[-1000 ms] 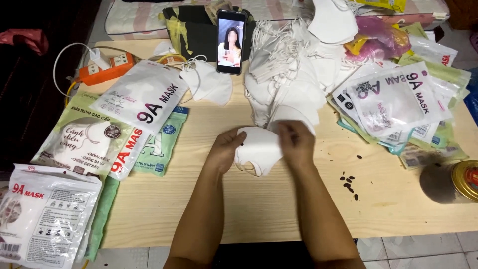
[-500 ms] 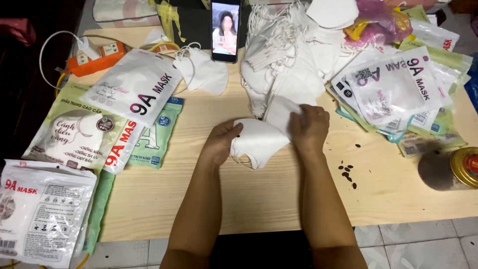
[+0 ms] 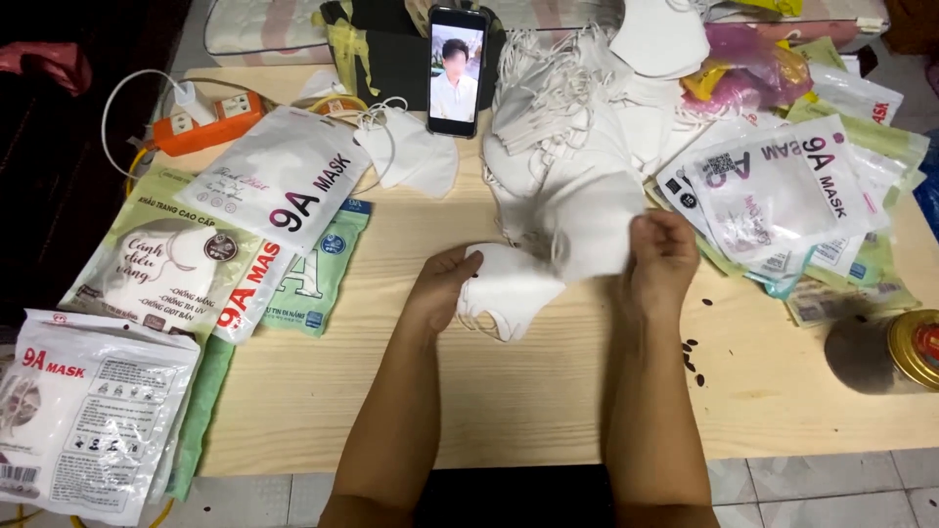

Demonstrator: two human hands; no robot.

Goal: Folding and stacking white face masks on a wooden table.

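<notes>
White masks fill the middle of the pale wooden table [image 3: 548, 411]; the left hand [image 3: 438, 288] is closed on a small stack of folded masks [image 3: 509, 293], fingers curled under its left edge so the fingertips are hidden; the right hand [image 3: 663, 259] pinches the edge of a single mask [image 3: 592, 225] lifted from the loose pile [image 3: 567, 127], thumb on top, the other fingers behind the fabric and out of sight. Stack and single mask overlap, and where one ends and the other begins is hard to make out; ear loops tangle across the pile. Behind it a phone [image 3: 457, 68] stands upright, its screen showing a blurred person. Printed packets [image 3: 284, 176] lie fanned at the left, one cut off by the lower left corner; more packets [image 3: 782, 196] lie at the right, partly buried under each other. An orange power strip [image 3: 201, 122] sits at the far left; a gold-lidded jar [image 3: 895, 350] is cut by the right edge.
</notes>
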